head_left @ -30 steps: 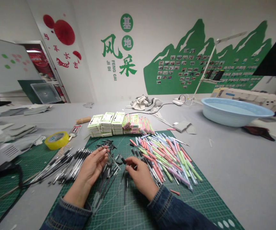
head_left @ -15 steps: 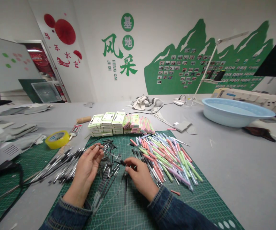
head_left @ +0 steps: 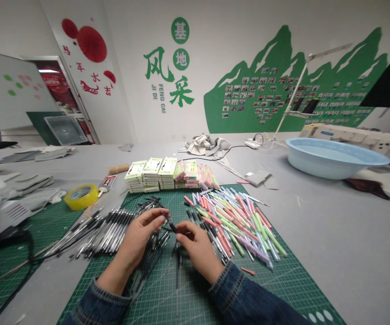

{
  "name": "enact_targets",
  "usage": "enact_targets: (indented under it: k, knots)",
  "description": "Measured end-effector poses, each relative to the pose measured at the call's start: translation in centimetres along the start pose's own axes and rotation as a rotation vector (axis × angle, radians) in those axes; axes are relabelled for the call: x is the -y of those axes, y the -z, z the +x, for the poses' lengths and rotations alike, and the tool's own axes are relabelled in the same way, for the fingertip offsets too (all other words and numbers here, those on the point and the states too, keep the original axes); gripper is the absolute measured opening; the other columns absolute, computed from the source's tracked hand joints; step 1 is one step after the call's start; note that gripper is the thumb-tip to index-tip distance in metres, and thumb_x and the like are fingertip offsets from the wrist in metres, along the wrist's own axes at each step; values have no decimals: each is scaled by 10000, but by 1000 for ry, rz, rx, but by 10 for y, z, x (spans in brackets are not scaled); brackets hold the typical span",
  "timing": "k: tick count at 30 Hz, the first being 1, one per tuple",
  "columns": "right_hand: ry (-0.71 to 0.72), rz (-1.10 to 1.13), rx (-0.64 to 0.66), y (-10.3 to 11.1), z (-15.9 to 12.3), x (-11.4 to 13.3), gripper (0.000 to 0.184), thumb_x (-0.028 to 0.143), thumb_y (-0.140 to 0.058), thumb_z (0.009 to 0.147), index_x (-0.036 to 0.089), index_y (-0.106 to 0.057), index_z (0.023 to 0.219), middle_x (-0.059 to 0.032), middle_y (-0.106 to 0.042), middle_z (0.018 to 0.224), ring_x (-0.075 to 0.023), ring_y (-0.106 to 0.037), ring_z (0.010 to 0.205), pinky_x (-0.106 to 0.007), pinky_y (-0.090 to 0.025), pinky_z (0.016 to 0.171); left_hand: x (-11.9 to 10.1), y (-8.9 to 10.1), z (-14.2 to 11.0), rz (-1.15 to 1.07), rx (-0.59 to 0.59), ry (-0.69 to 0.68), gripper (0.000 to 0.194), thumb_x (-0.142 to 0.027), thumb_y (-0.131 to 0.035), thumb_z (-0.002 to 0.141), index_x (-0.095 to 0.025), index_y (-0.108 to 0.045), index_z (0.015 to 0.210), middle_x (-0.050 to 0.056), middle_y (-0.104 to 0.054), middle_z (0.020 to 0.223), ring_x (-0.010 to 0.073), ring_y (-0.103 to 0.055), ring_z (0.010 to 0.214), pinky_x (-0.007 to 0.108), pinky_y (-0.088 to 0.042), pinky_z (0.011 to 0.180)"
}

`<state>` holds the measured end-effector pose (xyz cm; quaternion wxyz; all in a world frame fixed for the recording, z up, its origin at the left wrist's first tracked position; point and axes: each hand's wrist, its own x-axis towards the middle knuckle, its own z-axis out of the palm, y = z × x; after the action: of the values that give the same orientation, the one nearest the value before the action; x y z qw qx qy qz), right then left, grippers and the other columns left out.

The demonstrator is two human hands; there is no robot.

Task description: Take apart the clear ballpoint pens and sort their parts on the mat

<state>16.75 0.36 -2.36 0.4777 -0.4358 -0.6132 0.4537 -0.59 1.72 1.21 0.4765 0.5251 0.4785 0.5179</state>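
My left hand (head_left: 140, 236) and my right hand (head_left: 197, 246) meet over the green cutting mat (head_left: 276, 280). Together they pinch a thin black pen refill (head_left: 169, 223), the left at its shaft, the right at its dark tip end. Loose black refills (head_left: 154, 255) lie under and between my hands. A row of clear black pens (head_left: 103, 231) spreads to the left. A heap of pastel pen barrels (head_left: 237, 223), pink, green and blue, lies to the right of my right hand.
Stacked small boxes (head_left: 163, 174) stand at the mat's far edge. A yellow tape roll (head_left: 81, 197) lies at the left, a pale blue basin (head_left: 333, 158) at the far right. A black cable (head_left: 8, 253) crosses a second mat at the left. Cloth scraps lie farther back.
My left hand has moved right and down to meet my right hand, bringing the refill with it. The right hand has barely shifted.
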Motion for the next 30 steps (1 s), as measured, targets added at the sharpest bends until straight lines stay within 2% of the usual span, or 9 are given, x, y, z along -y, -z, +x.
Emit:
enact_targets:
  k: [3,5,8,10,12,16,19,26,30]
  knots:
    - [-25,159,7,0,2,-2,143,180,-575,752,194,-641,879,-5,-628,817,-167,-573,777,-280,-436,719,2,2,1,89,49,21,339,-383,-587,801,-187,-653,1069,84,-677,1058,200,-598,917,260,-458,713]
    - [-36,232,-13,0,3,-3,139,182,-572,754,194,-631,880,-5,-623,824,-165,-568,782,-277,-440,711,6,8,5,242,32,0,310,-395,-555,814,-190,-660,1022,75,-684,1013,213,-602,923,283,-457,732]
    - [-50,311,-45,-1,3,-4,135,191,-561,767,198,-609,892,6,-599,777,-151,-552,717,-271,-443,667,14,17,12,628,14,-129,206,-348,-545,810,-212,-683,880,48,-683,942,218,-595,923,319,-433,808]
    - [-53,339,-64,-1,3,-4,117,200,-555,775,197,-594,885,17,-576,729,-143,-540,666,-269,-441,643,20,20,15,859,43,-229,176,-297,-531,811,-227,-688,844,38,-673,924,214,-583,917,331,-409,849]
    - [-59,351,-78,-1,4,-5,97,211,-559,777,193,-585,869,17,-564,718,-144,-540,656,-266,-439,624,24,19,16,997,94,-279,173,-263,-521,808,-231,-689,840,39,-663,913,211,-574,916,329,-399,853]
    - [-73,329,-104,-1,4,-7,91,225,-558,779,191,-574,862,9,-564,749,-150,-545,665,-263,-438,603,23,15,14,1092,158,-268,154,-275,-532,797,-230,-675,832,42,-656,896,205,-572,898,307,-401,823]
    - [-72,295,-114,0,4,-8,87,217,-550,778,190,-571,858,12,-563,733,-148,-540,650,-262,-432,597,18,19,12,1112,173,-221,144,-284,-536,787,-237,-665,831,32,-658,882,198,-578,873,291,-403,793]
    - [-97,271,-122,0,5,-7,83,214,-547,764,182,-567,837,10,-565,705,-148,-528,619,-262,-419,574,6,47,15,1203,105,-40,157,-266,-528,757,-245,-672,817,19,-688,878,196,-601,839,280,-406,751]
    - [-111,280,-124,0,5,-7,89,219,-550,756,181,-564,834,12,-563,699,-144,-521,607,-262,-415,566,3,60,17,1276,5,-10,202,-265,-487,779,-244,-676,850,31,-693,931,206,-602,874,292,-404,777]
